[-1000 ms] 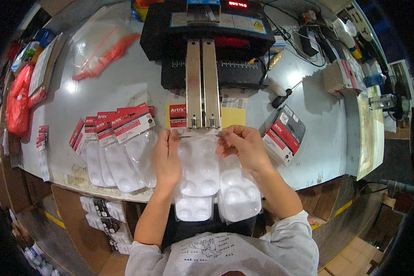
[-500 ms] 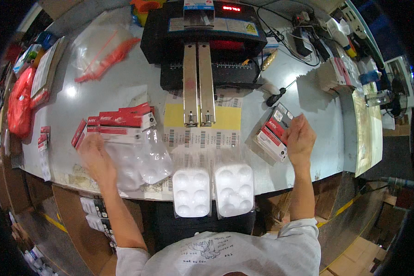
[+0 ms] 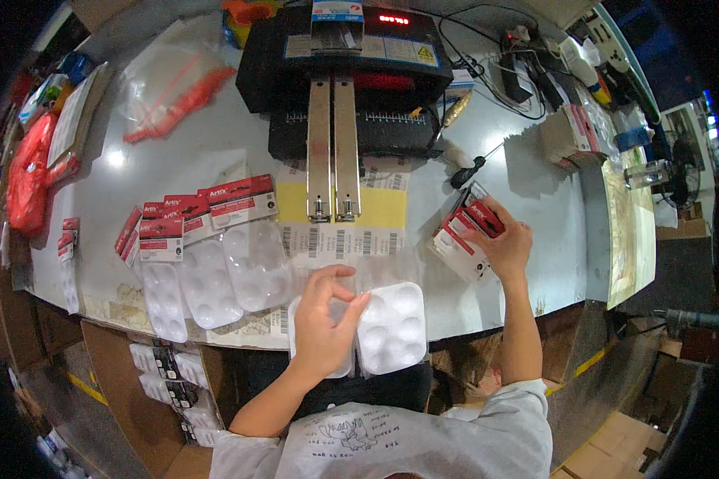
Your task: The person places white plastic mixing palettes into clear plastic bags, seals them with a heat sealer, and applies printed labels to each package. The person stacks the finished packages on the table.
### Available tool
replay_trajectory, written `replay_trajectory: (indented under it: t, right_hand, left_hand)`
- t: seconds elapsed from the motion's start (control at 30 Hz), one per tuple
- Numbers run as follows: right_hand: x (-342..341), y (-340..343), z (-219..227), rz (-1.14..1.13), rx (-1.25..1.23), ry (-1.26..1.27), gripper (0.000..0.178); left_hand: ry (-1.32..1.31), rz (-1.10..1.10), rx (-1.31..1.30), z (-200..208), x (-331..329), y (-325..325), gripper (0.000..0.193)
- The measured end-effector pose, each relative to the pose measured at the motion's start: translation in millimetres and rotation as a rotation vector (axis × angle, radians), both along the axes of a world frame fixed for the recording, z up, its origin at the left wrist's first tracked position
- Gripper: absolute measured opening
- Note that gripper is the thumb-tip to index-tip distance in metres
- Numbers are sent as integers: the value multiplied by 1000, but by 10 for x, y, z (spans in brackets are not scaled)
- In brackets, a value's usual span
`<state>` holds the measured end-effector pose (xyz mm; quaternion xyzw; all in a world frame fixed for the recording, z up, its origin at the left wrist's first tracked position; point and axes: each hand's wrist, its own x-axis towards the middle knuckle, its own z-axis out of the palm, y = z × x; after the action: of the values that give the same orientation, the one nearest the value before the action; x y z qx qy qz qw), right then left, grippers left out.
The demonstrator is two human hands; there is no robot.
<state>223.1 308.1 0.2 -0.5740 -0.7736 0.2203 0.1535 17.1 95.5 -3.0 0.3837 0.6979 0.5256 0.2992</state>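
My left hand (image 3: 326, 323) is over a white paint palette (image 3: 342, 369) with round wells, covering much of it. Its thumb and forefinger are apart, the thumb tip at the left edge of a second white palette (image 3: 391, 329) in a clear bag. Both palettes lie at the table's front edge. To the right, my right hand (image 3: 503, 246) pinches a red-and-white header card (image 3: 481, 219) on top of a card stack (image 3: 458, 254). Several bagged palettes (image 3: 208, 279) with red-and-white header cards (image 3: 188, 211) fan out left of my left hand.
A black machine (image 3: 347, 64) with two metal rails (image 3: 333, 152) stands at the back middle, over barcode sheets (image 3: 339, 239). A screwdriver (image 3: 467, 172) and cables lie to its right. Plastic bags (image 3: 172, 80) sit back left; another card stack (image 3: 571, 140) is far right.
My left hand has left the bagged palettes on the left and moved right to the two front palettes. My right hand remains at the card stack, its fingers now on a red-and-white card.
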Motion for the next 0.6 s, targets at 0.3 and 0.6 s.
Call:
replay_trajectory:
  t: [0.3,0.6]
  right_hand:
    - [-695,-671,881,490,-260,422,47]
    - [-929,-684,860,557,-449,337,30]
  left_hand:
    - [459,42,4,209,-123,-103,20]
    - [-787,-18,51,337,-108,-196,15]
